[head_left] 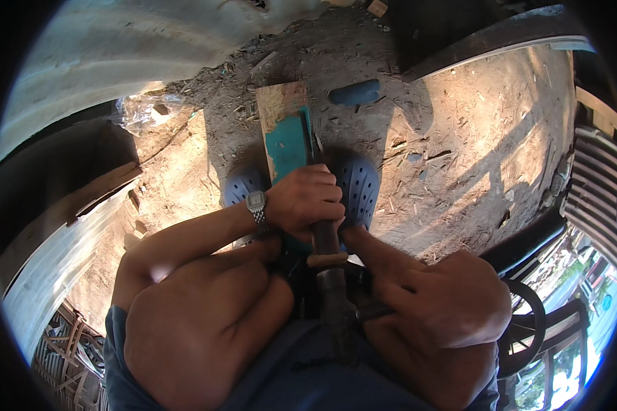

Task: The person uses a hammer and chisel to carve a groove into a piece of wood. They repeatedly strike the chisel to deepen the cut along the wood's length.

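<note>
My left hand (pixel 308 198), with a silver watch at the wrist, is closed around the thick handle of a chisel (pixel 325 238). Its dark narrow blade reaches forward along a wooden board (pixel 288 144) with worn teal paint and a bare end. A hammer (pixel 337 308) has its dark head by the ringed butt of the chisel; whether they touch I cannot tell. Its short handle runs right to my right hand (pixel 399 291), closed on it beside my right knee and partly in shadow. The board lies between my blue perforated clogs (pixel 356 185), its near end hidden.
A blue-grey oblong piece (pixel 354 92) lies on the dirt floor beyond the board, among wood chips. Corrugated sheet (pixel 164 41) stands far left, with crumpled clear plastic (pixel 151 109) beneath it. A dark beam (pixel 487 41) is far right; a wheel (pixel 524 329) stands near right.
</note>
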Action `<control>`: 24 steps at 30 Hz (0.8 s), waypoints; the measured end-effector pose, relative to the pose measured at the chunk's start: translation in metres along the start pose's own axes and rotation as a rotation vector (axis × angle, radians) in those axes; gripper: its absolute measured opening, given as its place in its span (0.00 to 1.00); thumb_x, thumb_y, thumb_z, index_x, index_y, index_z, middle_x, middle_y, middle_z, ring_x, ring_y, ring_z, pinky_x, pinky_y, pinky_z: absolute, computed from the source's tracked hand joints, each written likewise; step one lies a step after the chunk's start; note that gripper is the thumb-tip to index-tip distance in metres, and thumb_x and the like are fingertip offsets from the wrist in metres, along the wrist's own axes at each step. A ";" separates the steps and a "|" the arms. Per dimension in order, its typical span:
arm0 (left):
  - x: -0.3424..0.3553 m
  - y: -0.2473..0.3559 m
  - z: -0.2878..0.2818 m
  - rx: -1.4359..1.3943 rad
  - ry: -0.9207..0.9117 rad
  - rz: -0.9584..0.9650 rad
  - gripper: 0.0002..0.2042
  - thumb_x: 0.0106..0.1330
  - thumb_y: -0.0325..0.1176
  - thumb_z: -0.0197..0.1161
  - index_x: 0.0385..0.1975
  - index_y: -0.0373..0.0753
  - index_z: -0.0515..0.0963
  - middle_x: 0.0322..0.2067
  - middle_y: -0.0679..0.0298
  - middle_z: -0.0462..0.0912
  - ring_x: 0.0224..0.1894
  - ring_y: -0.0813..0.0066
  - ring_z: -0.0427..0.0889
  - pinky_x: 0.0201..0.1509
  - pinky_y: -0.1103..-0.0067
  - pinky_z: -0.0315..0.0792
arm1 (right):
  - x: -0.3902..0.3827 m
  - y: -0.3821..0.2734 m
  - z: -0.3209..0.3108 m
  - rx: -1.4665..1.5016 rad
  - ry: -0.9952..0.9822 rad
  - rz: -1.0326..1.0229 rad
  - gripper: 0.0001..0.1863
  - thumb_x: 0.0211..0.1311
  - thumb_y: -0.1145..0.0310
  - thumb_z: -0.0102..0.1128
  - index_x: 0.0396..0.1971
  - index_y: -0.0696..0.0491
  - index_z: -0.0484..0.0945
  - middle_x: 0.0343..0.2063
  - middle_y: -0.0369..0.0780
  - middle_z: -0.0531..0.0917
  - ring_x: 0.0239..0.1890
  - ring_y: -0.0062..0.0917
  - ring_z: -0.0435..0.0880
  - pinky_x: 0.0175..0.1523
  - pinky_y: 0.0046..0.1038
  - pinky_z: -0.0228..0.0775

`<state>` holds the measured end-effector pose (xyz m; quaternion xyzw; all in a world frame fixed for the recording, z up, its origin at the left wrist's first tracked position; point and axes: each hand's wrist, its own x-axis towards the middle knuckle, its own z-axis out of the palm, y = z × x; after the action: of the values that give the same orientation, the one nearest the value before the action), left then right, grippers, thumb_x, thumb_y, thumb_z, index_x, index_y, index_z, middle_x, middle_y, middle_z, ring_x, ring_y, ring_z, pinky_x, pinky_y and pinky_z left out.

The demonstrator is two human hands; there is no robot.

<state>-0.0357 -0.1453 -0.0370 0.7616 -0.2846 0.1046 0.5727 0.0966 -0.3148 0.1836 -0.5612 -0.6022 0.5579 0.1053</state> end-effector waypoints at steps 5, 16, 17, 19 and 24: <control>-0.010 0.002 -0.001 0.020 0.023 -0.048 0.09 0.51 0.28 0.73 0.24 0.42 0.76 0.22 0.64 0.71 0.25 0.62 0.74 0.32 0.68 0.69 | 0.003 0.011 0.002 -0.011 -0.016 -0.047 0.18 0.68 0.50 0.59 0.34 0.52 0.80 0.28 0.43 0.80 0.33 0.38 0.86 0.29 0.39 0.79; -0.003 0.002 -0.002 0.004 0.014 -0.028 0.08 0.51 0.28 0.73 0.24 0.42 0.77 0.22 0.65 0.72 0.26 0.62 0.75 0.34 0.68 0.70 | -0.003 0.004 0.001 -0.009 0.001 -0.031 0.18 0.67 0.51 0.60 0.33 0.52 0.81 0.27 0.43 0.80 0.34 0.38 0.86 0.29 0.39 0.79; -0.004 0.000 0.000 0.009 0.008 -0.025 0.08 0.51 0.28 0.73 0.24 0.42 0.77 0.22 0.65 0.72 0.26 0.62 0.75 0.34 0.68 0.70 | -0.003 0.004 0.001 -0.012 0.003 -0.026 0.18 0.67 0.51 0.60 0.33 0.52 0.81 0.27 0.43 0.80 0.34 0.38 0.86 0.29 0.39 0.79; -0.006 -0.001 0.001 0.019 0.002 -0.027 0.08 0.51 0.28 0.73 0.24 0.42 0.77 0.23 0.65 0.72 0.26 0.62 0.75 0.34 0.68 0.70 | -0.003 0.004 0.001 -0.008 0.006 -0.026 0.18 0.67 0.51 0.60 0.33 0.52 0.81 0.27 0.43 0.80 0.34 0.38 0.86 0.29 0.39 0.79; -0.004 0.002 0.002 0.009 0.035 -0.045 0.09 0.51 0.28 0.73 0.23 0.43 0.77 0.23 0.65 0.72 0.26 0.63 0.75 0.35 0.69 0.70 | -0.005 0.004 0.002 -0.002 0.013 -0.026 0.18 0.67 0.51 0.60 0.33 0.52 0.81 0.27 0.43 0.80 0.34 0.37 0.86 0.29 0.39 0.79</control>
<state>-0.0404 -0.1464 -0.0385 0.7684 -0.2568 0.1062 0.5764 0.0993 -0.3211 0.1825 -0.5569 -0.6095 0.5522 0.1157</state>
